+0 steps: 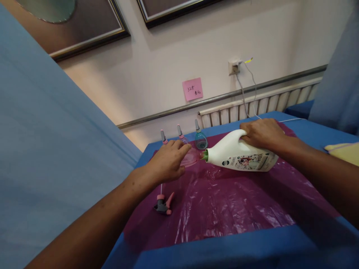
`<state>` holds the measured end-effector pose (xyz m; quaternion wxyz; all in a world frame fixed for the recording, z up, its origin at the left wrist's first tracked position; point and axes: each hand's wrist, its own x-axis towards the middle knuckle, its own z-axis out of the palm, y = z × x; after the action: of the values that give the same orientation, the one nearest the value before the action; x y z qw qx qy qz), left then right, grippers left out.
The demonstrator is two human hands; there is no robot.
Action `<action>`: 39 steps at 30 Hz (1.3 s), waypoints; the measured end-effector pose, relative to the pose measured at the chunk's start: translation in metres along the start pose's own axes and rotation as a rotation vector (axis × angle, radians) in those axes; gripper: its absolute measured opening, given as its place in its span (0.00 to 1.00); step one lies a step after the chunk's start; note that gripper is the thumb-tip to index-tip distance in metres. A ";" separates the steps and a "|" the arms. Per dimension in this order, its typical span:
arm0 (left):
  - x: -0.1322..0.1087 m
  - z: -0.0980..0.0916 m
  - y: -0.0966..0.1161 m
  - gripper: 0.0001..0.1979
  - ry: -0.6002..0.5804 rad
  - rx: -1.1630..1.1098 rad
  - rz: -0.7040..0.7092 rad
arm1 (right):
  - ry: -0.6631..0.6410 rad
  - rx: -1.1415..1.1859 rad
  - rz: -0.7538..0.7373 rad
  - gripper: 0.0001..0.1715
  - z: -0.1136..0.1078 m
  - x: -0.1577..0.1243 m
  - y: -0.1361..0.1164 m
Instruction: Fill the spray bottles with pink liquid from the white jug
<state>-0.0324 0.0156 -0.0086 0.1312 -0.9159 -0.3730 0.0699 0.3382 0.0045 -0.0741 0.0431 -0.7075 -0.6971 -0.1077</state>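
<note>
A pale blue curtain [56, 130] hangs to the left of both hands, and a dark-edged picture frame [92, 41] is on the wall above and left of the left hand. Nearer the wearer than the left hand, a pink and grey spray head [164, 203] lies on its own, its tube pointing up toward that hand. Just beyond the left hand stand a pink-collared spray bottle [164, 137], partly hidden by the fingers, and a second pink-collared spray bottle [181, 132]. The left hand [169, 158] is half curled, fingers and thumb apart, at the near side of a clear pink bottle [191, 158]; whether it grips this bottle cannot be told. A pink note [192, 89] is on the wall beyond the hands, and a teal spray bottle [201, 140] stands between them, farther back. The white jug [232, 153] is tilted almost onto its side, its green spout at the clear pink bottle. The right hand [262, 132] is closed around the jug's handle. Beneath both hands, a shiny purple sheet [224, 201] covers part of the blue-draped counter [202, 246]. A yellow cloth [343, 151] lies right of the right hand.
</note>
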 end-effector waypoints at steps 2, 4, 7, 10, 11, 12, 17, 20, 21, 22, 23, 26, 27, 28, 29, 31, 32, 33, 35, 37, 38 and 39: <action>0.001 -0.001 0.001 0.37 -0.003 0.006 0.000 | 0.004 0.001 0.003 0.22 0.000 -0.001 -0.001; 0.003 -0.001 0.001 0.38 -0.003 0.019 0.000 | 0.014 0.002 0.007 0.21 -0.001 -0.002 -0.001; 0.004 -0.001 0.001 0.38 -0.008 0.037 0.006 | 0.018 -0.007 0.009 0.21 -0.002 -0.003 -0.003; 0.004 -0.002 0.002 0.38 -0.009 0.031 0.016 | -0.001 -0.022 0.006 0.23 -0.003 -0.003 -0.004; 0.004 -0.003 0.003 0.38 -0.009 0.027 0.016 | -0.003 -0.023 0.001 0.23 -0.003 -0.002 -0.004; 0.004 -0.005 0.003 0.38 -0.012 0.026 0.014 | -0.003 -0.022 -0.005 0.24 -0.002 -0.002 -0.003; 0.006 -0.011 0.008 0.38 -0.054 0.062 0.007 | 0.006 -0.010 -0.011 0.26 -0.001 -0.001 -0.002; 0.007 -0.015 0.009 0.38 -0.087 0.065 0.001 | 0.000 -0.014 -0.001 0.27 -0.001 -0.001 -0.002; 0.007 -0.016 0.010 0.38 -0.091 0.065 -0.003 | -0.003 -0.018 0.000 0.27 -0.001 -0.001 -0.002; 0.008 -0.017 0.010 0.39 -0.089 0.066 -0.007 | -0.004 -0.022 0.001 0.27 -0.001 -0.001 -0.002; 0.008 -0.017 0.010 0.39 -0.086 0.068 -0.007 | -0.004 -0.026 0.002 0.27 -0.002 -0.001 -0.001; 0.009 -0.019 0.011 0.39 -0.077 0.075 0.001 | -0.001 -0.029 0.003 0.26 -0.002 -0.001 -0.001; 0.010 -0.019 0.011 0.38 -0.077 0.076 0.004 | 0.001 -0.025 0.003 0.26 -0.002 -0.001 -0.001; 0.010 -0.020 0.011 0.38 -0.077 0.075 0.007 | 0.001 -0.020 0.004 0.26 -0.001 0.000 -0.001; 0.010 -0.020 0.011 0.38 -0.077 0.073 0.010 | 0.001 -0.015 0.004 0.26 -0.001 0.000 0.000; 0.011 -0.020 0.011 0.38 -0.074 0.066 0.016 | 0.005 -0.005 0.008 0.26 0.000 0.000 0.000; 0.011 -0.020 0.011 0.38 -0.071 0.062 0.019 | 0.007 -0.004 0.009 0.26 0.000 0.000 0.000; 0.011 -0.020 0.011 0.38 -0.069 0.060 0.021 | 0.008 -0.004 0.008 0.25 0.001 0.000 0.000; 0.012 -0.020 0.011 0.38 -0.067 0.067 0.023 | 0.008 -0.011 0.009 0.25 0.001 -0.001 0.000; 0.013 -0.020 0.011 0.38 -0.066 0.086 0.026 | 0.002 -0.018 0.007 0.25 0.001 -0.001 -0.001; 0.013 -0.020 0.011 0.38 -0.065 0.095 0.029 | -0.001 -0.019 0.008 0.26 0.000 -0.001 -0.001; 0.014 -0.020 0.011 0.38 -0.063 0.102 0.034 | -0.004 -0.019 0.009 0.26 0.000 -0.001 -0.001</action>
<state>-0.0111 0.0139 0.0070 0.1647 -0.9115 -0.3573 0.1196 0.3375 0.0037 -0.0743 0.0353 -0.7113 -0.6929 -0.1127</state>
